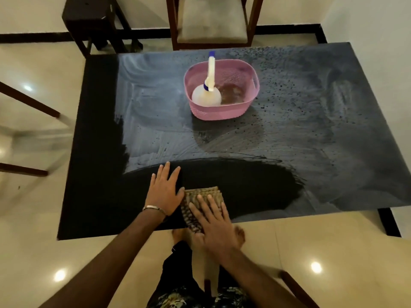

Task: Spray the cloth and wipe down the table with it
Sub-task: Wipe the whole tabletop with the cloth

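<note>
A folded brown patterned cloth (201, 193) lies at the near edge of the black table (93, 196). My right hand (211, 216) presses flat on top of it, fingers spread. Just left of the cloth, my left hand (164, 192) rests flat on the tabletop with its thumb touching the cloth's edge; a bracelet is on that wrist. A white spray bottle (208, 92) with a blue collar stands in a pink basket (222, 112) at the table's middle. Much of the tabletop is hazy with streaks and droplets; the near and left strips look dark and glossy.
A second brownish cloth (231, 94) lies inside the basket. A cushioned wooden chair (211, 23) stands behind the table, a dark stool (93, 21) at the back left, and chair parts at the left and lower right. My bare feet show below the table's near edge.
</note>
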### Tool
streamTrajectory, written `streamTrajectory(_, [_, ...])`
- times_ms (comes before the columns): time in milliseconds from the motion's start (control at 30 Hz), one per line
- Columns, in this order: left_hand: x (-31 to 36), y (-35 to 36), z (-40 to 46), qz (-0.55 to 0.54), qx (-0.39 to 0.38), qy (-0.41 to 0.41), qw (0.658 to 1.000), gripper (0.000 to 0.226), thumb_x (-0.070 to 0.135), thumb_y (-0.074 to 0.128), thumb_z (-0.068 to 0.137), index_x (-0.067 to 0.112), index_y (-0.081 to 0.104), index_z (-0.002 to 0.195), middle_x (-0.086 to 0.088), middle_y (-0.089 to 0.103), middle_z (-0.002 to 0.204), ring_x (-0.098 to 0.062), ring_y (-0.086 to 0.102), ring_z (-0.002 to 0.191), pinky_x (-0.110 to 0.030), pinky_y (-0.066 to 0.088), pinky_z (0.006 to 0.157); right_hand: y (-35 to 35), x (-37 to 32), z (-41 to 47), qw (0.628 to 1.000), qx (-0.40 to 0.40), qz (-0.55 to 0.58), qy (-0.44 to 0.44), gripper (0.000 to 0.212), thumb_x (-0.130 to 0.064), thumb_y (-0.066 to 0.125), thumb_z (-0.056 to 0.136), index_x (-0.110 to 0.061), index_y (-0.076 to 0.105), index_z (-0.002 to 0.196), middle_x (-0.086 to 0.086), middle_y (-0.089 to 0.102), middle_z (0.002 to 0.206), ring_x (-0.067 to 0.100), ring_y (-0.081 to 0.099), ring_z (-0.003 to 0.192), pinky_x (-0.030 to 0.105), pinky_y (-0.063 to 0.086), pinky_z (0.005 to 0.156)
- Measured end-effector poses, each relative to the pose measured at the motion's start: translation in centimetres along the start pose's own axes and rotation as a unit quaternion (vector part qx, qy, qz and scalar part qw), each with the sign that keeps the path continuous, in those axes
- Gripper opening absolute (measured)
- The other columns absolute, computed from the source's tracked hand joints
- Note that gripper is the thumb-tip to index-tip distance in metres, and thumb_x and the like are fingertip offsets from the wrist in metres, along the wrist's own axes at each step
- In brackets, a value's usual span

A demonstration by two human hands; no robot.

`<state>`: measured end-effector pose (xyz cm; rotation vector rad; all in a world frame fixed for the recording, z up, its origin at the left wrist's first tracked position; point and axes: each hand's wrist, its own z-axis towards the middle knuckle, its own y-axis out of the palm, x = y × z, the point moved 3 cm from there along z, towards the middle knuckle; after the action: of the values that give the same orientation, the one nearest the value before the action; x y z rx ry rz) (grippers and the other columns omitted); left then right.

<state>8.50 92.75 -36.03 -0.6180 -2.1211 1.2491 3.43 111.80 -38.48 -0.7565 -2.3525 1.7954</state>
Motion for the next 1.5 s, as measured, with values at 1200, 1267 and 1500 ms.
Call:
streamTrajectory(1200, [11.9,1.8,2.4,-0.036,0.002,0.006,0.999,0.066,0.041,0.049,0.094,0.025,0.02,0.151,-0.005,0.009,0.161,-0.024,0.005,0.149,-0.047,0.009,0.12,-8.6,34.3,-1.4,0.842,0.102,0.122,0.516,0.08,-0.051,0.018,0.085,-0.022,0.015,0.159,0.011,0.007,0.166,0.038,-0.001,0.152,0.057,-0.006,0.12])
streamTrajectory(1267, [11.6,1.6,2.4,-0.04,0.003,0.004,0.999,0.066,0.04,0.049,0.094,0.025,0.02,0.151,-0.005,0.01,0.161,-0.024,0.006,0.149,-0.048,0.009,0.12,-8.2,27.4,2.8,0.902,0.086,0.081,0.415,0.078,-0.051,0.02,0.087,-0.025,0.009,0.159,0.01,0.004,0.167,0.037,-0.002,0.152,0.059,-0.004,0.12])
streamTrajectory(1500, [9.5,0.0,2.1,-0.062,0.032,-0.014,0.997,0.067,0.02,0.052,0.09,0.022,0.023,0.15,-0.007,0.014,0.16,-0.027,0.008,0.148,-0.05,0.006,0.12,-5.0,6.9,8.3,0.997,-0.065,0.012,-0.046,0.066,-0.05,0.031,0.099,-0.034,0.008,0.158,-0.003,-0.01,0.166,0.023,-0.019,0.151,0.054,-0.007,0.121])
